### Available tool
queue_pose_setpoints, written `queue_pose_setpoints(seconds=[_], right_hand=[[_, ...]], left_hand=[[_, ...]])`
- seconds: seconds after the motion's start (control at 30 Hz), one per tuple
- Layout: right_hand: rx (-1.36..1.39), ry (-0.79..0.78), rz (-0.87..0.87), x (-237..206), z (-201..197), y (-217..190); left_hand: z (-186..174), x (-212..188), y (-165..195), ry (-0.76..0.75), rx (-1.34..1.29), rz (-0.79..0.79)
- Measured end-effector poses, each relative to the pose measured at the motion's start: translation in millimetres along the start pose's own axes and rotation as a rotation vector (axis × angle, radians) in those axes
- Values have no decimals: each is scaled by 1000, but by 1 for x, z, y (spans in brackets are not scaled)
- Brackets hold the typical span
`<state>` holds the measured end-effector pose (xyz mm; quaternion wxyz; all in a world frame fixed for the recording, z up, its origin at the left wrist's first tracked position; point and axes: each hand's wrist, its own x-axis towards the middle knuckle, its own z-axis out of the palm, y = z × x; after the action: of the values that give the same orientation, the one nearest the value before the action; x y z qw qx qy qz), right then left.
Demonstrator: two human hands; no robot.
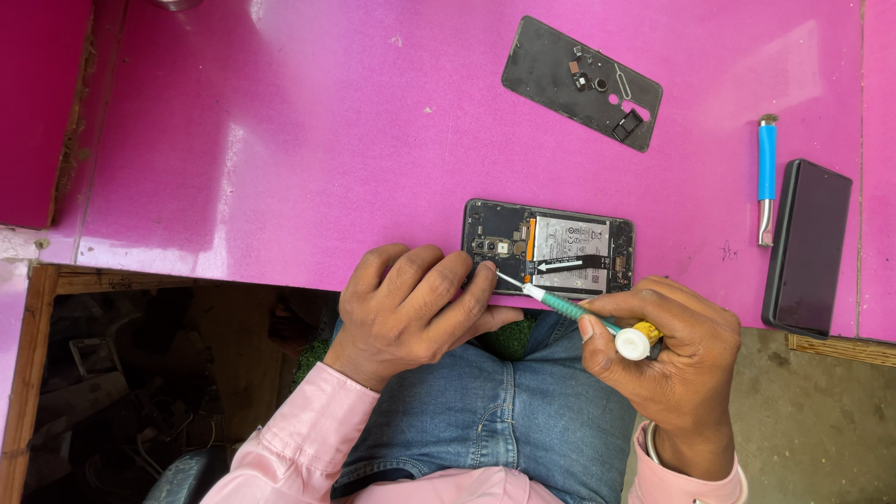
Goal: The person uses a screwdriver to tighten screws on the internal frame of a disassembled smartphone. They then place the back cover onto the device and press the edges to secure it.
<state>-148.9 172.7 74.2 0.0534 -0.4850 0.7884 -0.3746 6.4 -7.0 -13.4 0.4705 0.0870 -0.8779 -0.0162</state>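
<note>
the right hand is closed around a small screwdriver, fingers wrapped on its teal shaft with the white and yellow cap sticking out by the thumb; the thin metal tip angles up and left onto the opened phone. the left hand is curled over the phone's near left corner, fingertips pressing on its edge and pinning it down rather than gripping anything fully.

the phone lies flat at the front edge of the pink table, just above the person's denim-covered lap, long side running left to right. its back is off: a dark frame shows, with a pale grey battery in the middle crossed by a black strip, an orange line along the battery's left side, and a camera module and small dark parts in the left section.

the removed back cover, dark and tilted, lies well apart further up the table with a few tiny loose parts on it. to the right sit a blue-handled tool and, beside it, a black phone with a dark screen.
</note>
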Motion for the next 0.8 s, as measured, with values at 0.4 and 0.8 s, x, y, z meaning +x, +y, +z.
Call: queue_pose_setpoints(seconds=[0.4,0.8], right_hand=[[23,49,48,-9,-6,16],[-370,450,99,-7,-35,86]], left_hand=[[-3,3,0,0,-23,-19],[-1,2,0,16,-3,-10]])
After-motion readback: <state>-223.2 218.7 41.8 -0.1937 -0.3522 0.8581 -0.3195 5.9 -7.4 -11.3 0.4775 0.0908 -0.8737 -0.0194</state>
